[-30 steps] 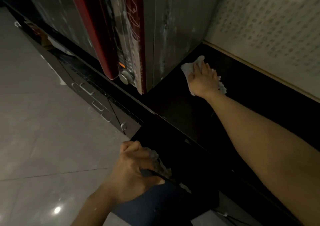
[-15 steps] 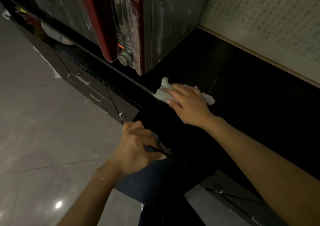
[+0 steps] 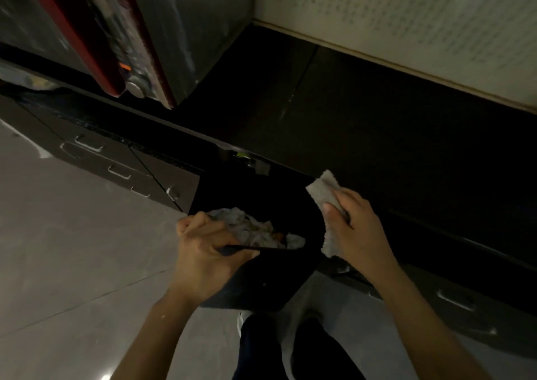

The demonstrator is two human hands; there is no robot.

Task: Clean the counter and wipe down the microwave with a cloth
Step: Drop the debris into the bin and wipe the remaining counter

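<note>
My right hand (image 3: 354, 228) holds a pale cloth (image 3: 324, 189) at the front edge of the dark counter (image 3: 363, 123), fingers laid over it. Just left of it, below the counter edge, my left hand (image 3: 203, 248) grips the rim of a dark bin (image 3: 261, 280) that holds crumpled white waste (image 3: 255, 231). The microwave (image 3: 186, 30), with a red-framed door and a silver knob (image 3: 136, 87), stands on the counter at the upper left, well away from both hands.
Grey drawers (image 3: 116, 161) with metal handles run under the counter. A pale patterned wall (image 3: 406, 16) backs the counter. Light floor tiles (image 3: 72, 248) fill the left side. My legs and a shoe (image 3: 242, 321) show at the bottom.
My right hand swept the cloth from beside the microwave across the counter to its front edge above the bin. My left hand kept hold of the bin rim.
</note>
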